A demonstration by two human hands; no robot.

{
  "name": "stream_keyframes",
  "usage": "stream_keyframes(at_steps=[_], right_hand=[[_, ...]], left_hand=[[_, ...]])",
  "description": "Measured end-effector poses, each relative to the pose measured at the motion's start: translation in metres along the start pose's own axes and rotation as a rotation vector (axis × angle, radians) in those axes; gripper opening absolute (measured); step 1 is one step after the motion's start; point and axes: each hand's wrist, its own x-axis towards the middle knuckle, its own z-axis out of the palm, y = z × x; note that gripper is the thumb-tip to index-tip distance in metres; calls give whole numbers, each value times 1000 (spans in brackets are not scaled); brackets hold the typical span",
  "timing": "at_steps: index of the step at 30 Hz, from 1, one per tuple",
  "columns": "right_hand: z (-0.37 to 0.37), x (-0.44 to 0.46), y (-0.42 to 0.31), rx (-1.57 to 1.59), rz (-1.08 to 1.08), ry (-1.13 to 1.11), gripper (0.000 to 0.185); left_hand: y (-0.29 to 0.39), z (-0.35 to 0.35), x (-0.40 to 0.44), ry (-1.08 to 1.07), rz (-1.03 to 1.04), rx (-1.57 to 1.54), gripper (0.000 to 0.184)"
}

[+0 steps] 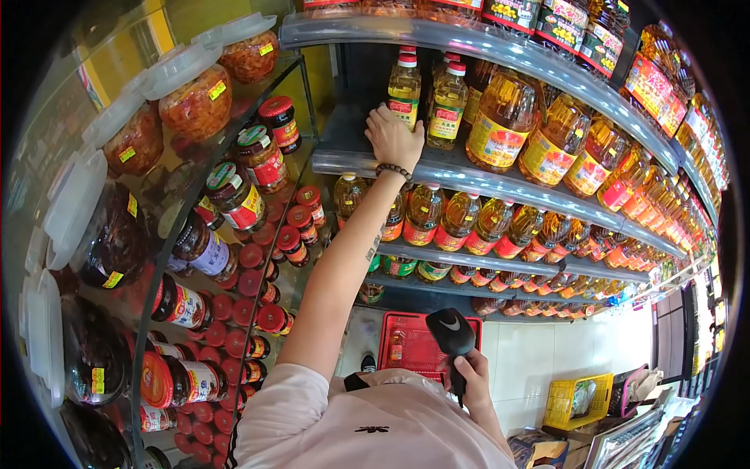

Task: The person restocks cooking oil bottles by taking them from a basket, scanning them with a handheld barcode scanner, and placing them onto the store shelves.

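Observation:
My left hand (396, 141) reaches up to the shelf and lies against the lower front of a small oil bottle (404, 84) with a red cap, a green and red label and a yellow tag. Its fingers are curled at the bottle's left side, and whether they grip it is hard to make out. Just right of it stands a similar bottle (448, 105). Low in the view, my right hand (472, 375) is wrapped round the handle of a black handheld scanner (451, 334), over a red basket (388, 319).
Large oil bottles (500, 121) line the shelf to the right, behind a clear shelf edge (484, 181). Lower shelves hold more bottles. Glass shelving with sauce jars (234, 195) stands close on the left. A yellow crate (578, 400) is on the floor at the lower right.

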Motion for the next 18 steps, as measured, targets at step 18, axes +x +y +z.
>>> stream_keyframes(at_steps=[18], right_hand=[[2,2,0,21,3,-12,36]], left_hand=[[-5,9,1,-70,-6,24,56]])
